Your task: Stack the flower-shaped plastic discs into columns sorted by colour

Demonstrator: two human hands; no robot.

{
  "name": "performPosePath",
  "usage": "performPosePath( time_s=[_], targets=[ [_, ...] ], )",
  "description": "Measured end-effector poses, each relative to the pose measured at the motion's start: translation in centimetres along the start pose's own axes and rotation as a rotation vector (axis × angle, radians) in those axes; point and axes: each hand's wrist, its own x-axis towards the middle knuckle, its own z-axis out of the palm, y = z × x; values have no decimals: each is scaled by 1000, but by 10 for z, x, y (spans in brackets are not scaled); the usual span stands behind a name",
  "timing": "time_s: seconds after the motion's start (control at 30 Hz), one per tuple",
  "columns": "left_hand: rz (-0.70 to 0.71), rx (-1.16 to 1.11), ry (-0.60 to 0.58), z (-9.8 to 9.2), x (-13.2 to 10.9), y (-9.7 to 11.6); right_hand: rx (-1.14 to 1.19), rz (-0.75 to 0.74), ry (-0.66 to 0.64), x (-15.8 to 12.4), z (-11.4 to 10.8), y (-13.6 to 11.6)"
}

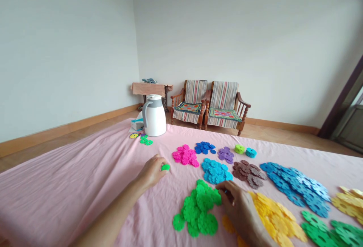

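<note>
My left hand (153, 170) is closed in a pinch on a bright green interlocking disc (165, 167), held at the fingertips over the pink cloth; whether several are stacked there I cannot tell. My right hand (236, 201) is at the right edge of a loose pile of bright green discs (198, 205), its fingers closed on the rim of one green disc (217, 198). Part of a yellow disc pile (273, 216) is hidden behind that hand. Just beyond it lie light blue discs (216, 170), with pink discs (185, 155) between the two hands, farther back.
A white thermos jug (155, 118) stands at the table's far left, near a few loose discs (146, 140). Dark blue (204, 147), purple (226, 155), brown (248, 173) and blue (295, 186) piles spread rightward. Two small stacks, lime (239, 148) and teal (251, 152), stand behind. Two armchairs (224, 103) are beyond.
</note>
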Motion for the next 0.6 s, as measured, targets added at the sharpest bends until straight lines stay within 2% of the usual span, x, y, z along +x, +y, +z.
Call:
performPosePath(
  time_s=[0.37,0.6],
  targets=[
    [78,-67,-10,3,1,11,43,11,-46,0,3,0],
    [83,-37,-42,-4,0,6,25,-5,-36,-1,1,-1]
  ],
)
